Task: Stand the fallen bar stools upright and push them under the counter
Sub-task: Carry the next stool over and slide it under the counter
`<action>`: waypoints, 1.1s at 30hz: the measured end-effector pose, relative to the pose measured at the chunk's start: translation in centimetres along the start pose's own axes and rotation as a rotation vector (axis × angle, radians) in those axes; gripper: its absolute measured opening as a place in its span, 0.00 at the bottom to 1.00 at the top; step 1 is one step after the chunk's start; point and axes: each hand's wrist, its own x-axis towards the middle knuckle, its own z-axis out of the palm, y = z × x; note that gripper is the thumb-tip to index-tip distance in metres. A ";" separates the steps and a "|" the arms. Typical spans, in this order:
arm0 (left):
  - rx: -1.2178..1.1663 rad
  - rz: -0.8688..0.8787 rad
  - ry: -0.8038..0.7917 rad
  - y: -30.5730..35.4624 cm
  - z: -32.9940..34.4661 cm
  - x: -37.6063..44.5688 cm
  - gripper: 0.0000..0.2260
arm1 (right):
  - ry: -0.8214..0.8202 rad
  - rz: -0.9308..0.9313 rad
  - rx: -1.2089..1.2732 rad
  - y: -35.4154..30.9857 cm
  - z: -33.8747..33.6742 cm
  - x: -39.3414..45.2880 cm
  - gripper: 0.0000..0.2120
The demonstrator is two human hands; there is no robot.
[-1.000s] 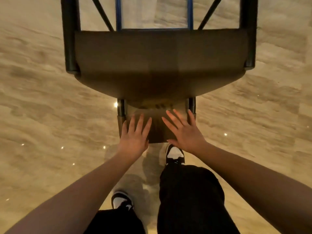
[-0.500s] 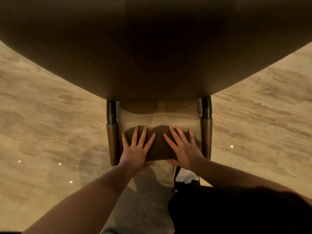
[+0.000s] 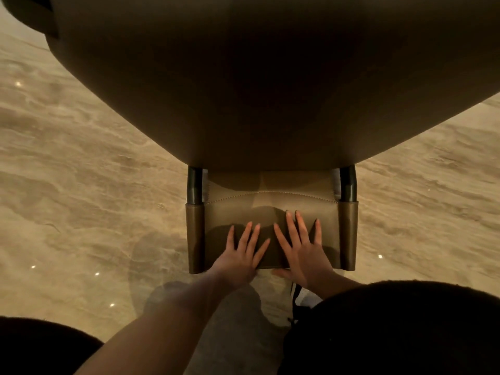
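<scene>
A brown bar stool fills the upper view. Its wide padded seat looms close to the camera and hides the legs. Below the seat, the low stitched backrest hangs between two dark posts. My left hand lies flat on the backrest, fingers spread. My right hand lies flat beside it, fingers spread, its thumb under the backrest's lower edge. Neither hand curls around anything.
Beige marbled floor with small light reflections spreads to both sides. My dark trouser legs and a white shoe sit at the bottom, just behind the backrest.
The seat has come much closer and now hides the stool's legs and frame. Both hands have stayed flat on the backrest, and my right knee has risen into view.
</scene>
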 end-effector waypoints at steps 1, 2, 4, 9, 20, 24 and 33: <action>0.010 0.017 0.001 0.4 -0.1 -0.1 0.32 | 0.005 -0.006 -0.007 0.0 0.0 0.0 0.52; 0.017 0.025 -0.007 0.7 -0.3 -0.2 0.31 | 0.005 -0.013 -0.016 0.0 -0.1 0.0 0.52; 0.036 0.046 -0.027 1.3 -0.8 -0.3 0.29 | -0.004 -0.018 -0.031 0.1 -0.3 -0.2 0.52; 0.110 0.154 0.050 1.3 -0.6 -1.2 0.25 | -0.053 -0.050 -0.009 -1.0 -0.8 -0.8 0.42; -0.101 -0.352 -0.013 1.2 0.6 -2.3 0.43 | -0.102 0.053 -0.062 -3.6 -2.4 -0.7 0.42; -0.166 -0.348 -0.080 1.7 0.6 -2.3 0.43 | -0.066 0.041 -0.046 -3.5 -1.7 -0.7 0.40; -0.238 -0.297 -0.196 1.2 -0.9 -2.1 0.44 | -0.039 0.142 0.090 -2.0 0.1 -2.2 0.55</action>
